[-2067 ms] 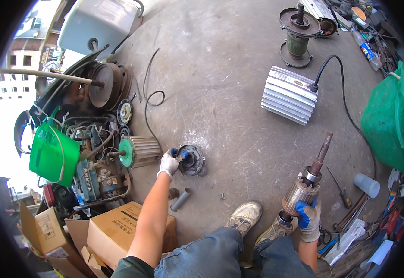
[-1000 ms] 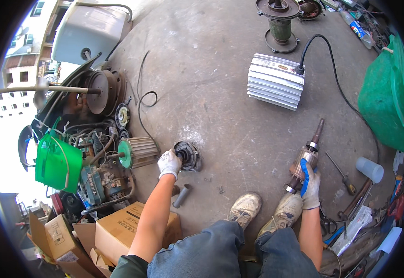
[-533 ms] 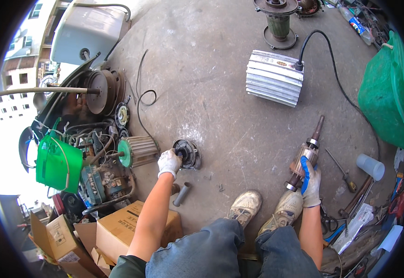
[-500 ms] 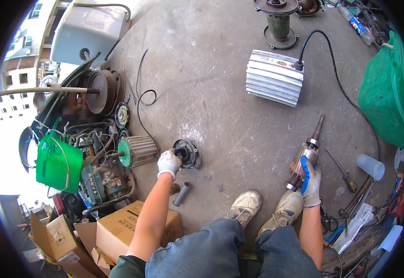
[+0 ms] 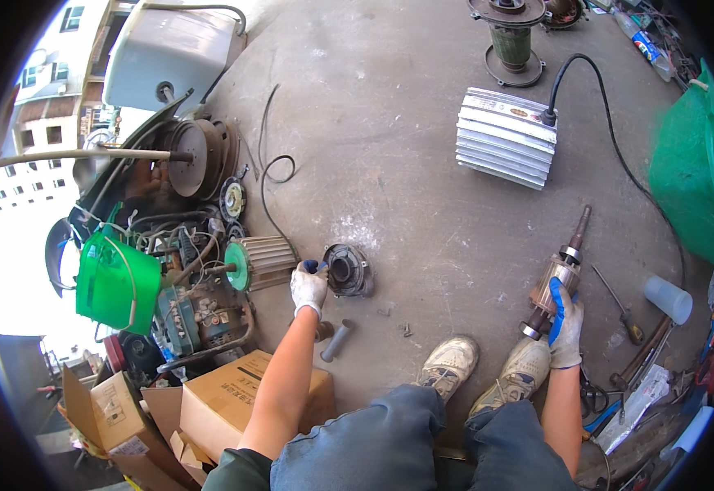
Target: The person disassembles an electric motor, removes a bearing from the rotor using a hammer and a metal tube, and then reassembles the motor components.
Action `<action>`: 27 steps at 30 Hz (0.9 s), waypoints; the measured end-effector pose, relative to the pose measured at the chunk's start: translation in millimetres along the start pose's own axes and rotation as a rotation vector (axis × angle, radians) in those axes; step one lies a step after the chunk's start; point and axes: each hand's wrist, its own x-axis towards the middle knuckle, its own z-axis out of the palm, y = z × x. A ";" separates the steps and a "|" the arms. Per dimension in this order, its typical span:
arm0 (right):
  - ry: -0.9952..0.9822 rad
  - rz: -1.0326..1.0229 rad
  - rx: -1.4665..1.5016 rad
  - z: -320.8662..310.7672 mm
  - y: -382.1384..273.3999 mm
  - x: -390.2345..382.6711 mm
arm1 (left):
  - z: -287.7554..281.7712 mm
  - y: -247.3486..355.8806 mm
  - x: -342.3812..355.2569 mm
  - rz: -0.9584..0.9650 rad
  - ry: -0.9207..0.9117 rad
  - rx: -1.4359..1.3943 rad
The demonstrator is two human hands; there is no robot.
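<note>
My left hand (image 5: pixel 309 284), in a white-and-blue glove, is curled at the left of a round dark metal end cover (image 5: pixel 347 270) lying on the concrete; anything inside its fingers is hidden. A green-ended ribbed motor (image 5: pixel 262 262) lies just beyond it. My right hand (image 5: pixel 567 322), gloved likewise, grips a metal rotor (image 5: pixel 551 282) with a bearing at each end, tilted with its long shaft pointing away from me and its lower end by my right shoe. A grey tube (image 5: pixel 336 341) and small bolts lie near my feet.
An aluminium finned housing (image 5: pixel 505 137) with black cable and a green flanged part (image 5: pixel 511 49) stand ahead. At left are an engine (image 5: pixel 197 315), green bucket (image 5: pixel 111 282) and cardboard boxes (image 5: pixel 222 393). At right lie a green tarp-like object (image 5: pixel 692 172), screwdriver (image 5: pixel 631 327), plastic cup (image 5: pixel 668 299) and tools.
My left hand has drawn slightly back from the middle of the end cover. The view has shifted a little. My right hand still holds the rotor, more upright two seconds ago.
</note>
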 end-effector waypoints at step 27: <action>-0.344 -0.286 0.518 -56.9 -69.9 -68.5 | -61.6 -15.7 -7.4 1.083 -0.157 0.045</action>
